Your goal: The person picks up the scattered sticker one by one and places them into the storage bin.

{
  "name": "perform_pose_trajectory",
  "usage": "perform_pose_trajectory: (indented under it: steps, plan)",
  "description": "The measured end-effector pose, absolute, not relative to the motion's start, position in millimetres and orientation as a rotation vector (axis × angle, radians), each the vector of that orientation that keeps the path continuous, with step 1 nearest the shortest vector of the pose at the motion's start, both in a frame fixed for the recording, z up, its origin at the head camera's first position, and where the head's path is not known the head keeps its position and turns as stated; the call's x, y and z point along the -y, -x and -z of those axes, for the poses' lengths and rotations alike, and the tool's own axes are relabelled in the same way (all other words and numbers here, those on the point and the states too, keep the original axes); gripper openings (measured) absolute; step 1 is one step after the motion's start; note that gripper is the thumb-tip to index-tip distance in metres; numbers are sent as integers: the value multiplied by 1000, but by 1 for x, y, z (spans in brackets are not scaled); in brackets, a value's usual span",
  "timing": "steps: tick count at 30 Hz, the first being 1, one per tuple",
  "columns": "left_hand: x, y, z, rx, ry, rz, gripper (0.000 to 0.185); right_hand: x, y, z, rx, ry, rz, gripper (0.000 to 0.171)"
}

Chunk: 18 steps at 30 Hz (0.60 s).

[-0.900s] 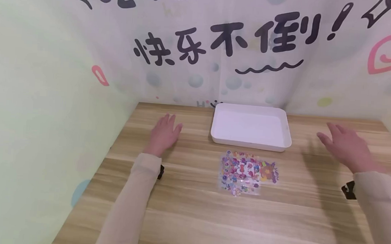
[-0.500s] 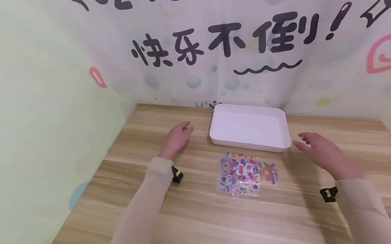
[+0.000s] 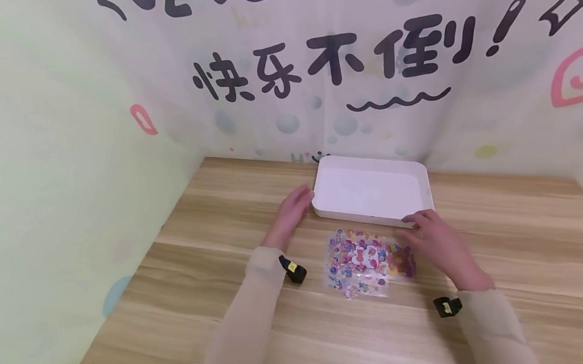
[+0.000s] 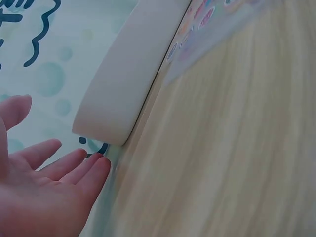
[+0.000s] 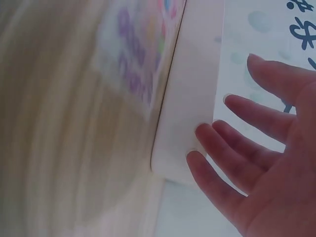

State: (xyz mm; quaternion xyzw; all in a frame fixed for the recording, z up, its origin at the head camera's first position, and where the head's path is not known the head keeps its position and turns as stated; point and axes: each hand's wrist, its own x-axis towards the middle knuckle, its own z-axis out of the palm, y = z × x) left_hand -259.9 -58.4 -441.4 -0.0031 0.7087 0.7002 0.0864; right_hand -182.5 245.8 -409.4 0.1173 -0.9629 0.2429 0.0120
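The shallow white rectangular plastic tray point(image 3: 372, 189) sits at the back of the pale wooden table point(image 3: 496, 230), and both hands have closed in from wide apart: the left hand point(image 3: 291, 213) and right hand point(image 3: 432, 240), fingers straight and empty, now flank its front corners.

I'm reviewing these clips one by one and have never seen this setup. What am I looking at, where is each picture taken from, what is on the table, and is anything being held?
No machine here: a person works with two bare hands. The wide picture comes from a camera on the person's head; the two close-ups come from cameras strapped to each wrist. On the wooden table lie a white tray and, just in front of it, a clear sheet of colourful stickers. The left hand is at the tray's left front corner, the right hand at its right front corner, over the sheet's edge. Both hands have straight, open fingers; nothing is held. Whether they touch the tray is unclear.
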Motion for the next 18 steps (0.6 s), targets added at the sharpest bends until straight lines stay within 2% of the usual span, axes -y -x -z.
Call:
perform_pose_trajectory:
  steps: [8,14,18]
  plan:
    - [45,265,454,-2053,-15,-2190,60,-227,182,414,2915,-364,-794,38]
    - [43,265,461,-2042,-1,-2242,52,-215,184,415,3037,-387,-809,26]
    - [40,265,466,-2026,20,-2303,48,-211,185,420,3075,-407,-810,29]
